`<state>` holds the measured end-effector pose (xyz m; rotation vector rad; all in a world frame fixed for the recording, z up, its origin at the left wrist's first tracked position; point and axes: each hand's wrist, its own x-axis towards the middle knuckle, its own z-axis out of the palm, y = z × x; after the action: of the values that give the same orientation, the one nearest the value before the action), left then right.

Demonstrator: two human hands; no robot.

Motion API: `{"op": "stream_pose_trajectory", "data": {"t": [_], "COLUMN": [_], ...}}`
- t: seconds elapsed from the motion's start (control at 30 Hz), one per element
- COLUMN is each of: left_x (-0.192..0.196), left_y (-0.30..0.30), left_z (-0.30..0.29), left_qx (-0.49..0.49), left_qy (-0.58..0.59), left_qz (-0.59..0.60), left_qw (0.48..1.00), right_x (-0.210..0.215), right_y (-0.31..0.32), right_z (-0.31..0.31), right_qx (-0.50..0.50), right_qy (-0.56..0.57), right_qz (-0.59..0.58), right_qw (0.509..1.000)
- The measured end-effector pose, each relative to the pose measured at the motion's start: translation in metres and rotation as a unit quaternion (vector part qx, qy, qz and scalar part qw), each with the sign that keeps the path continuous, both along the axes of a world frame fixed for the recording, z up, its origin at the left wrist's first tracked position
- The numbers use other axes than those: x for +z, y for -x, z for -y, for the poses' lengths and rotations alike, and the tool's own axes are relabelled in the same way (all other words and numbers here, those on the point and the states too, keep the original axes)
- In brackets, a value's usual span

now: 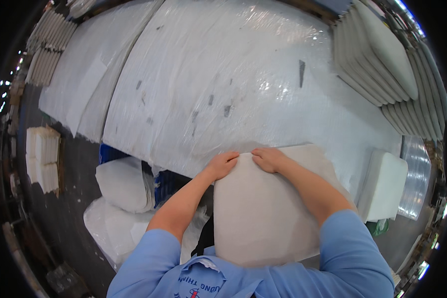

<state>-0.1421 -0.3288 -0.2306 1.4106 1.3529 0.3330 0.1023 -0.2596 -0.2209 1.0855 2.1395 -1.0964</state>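
Note:
A beige, fabric-covered cushion (268, 213) with rounded corners lies in front of my body, its far part over the edge of the plastic-covered table (184, 99). At its far left corner my left hand (223, 164) is closed, fingers curled round the edge. A little to the right, my right hand (269, 160) grips the far edge, thumb and fingers pressed on the fabric. The two hands are close together but apart. The cushion's underside is hidden, and so are some of the fingertips.
Stacked beige cushions (375, 54) stand at the table's far right. A white cushion (384, 186) is upright at the right. White pads (124, 184) and plastic-wrapped bundles (111, 228) sit low on the left, beside a blue crate (164, 187). Another white stack (43, 159) stands farther left.

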Motion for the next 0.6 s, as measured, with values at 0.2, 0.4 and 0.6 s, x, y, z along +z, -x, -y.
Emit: {"op": "stream_pose_trajectory", "data": {"t": [0.2, 0.4, 0.6], "left_x": [0.101, 0.149, 0.102], "left_y": [-0.014, -0.041, -0.056], "left_z": [0.008, 0.058, 0.012], "left_qx": [-0.15, -0.277, -0.256], "left_qy": [0.025, -0.089, -0.005], "left_qz": [-0.096, -0.116, -0.156], "left_qw": [0.984, 0.95, 0.954], "right_x": [0.107, 0.226, 0.143], "right_y": [-0.016, -0.078, -0.087], "right_z": [0.029, 0.093, 0.05], "right_qx": [0.043, 0.059, -0.067], "right_qy": [0.03, 0.062, 0.002], "right_qz": [-0.012, -0.028, 0.022], "right_qw": [0.999, 0.996, 0.997]}}
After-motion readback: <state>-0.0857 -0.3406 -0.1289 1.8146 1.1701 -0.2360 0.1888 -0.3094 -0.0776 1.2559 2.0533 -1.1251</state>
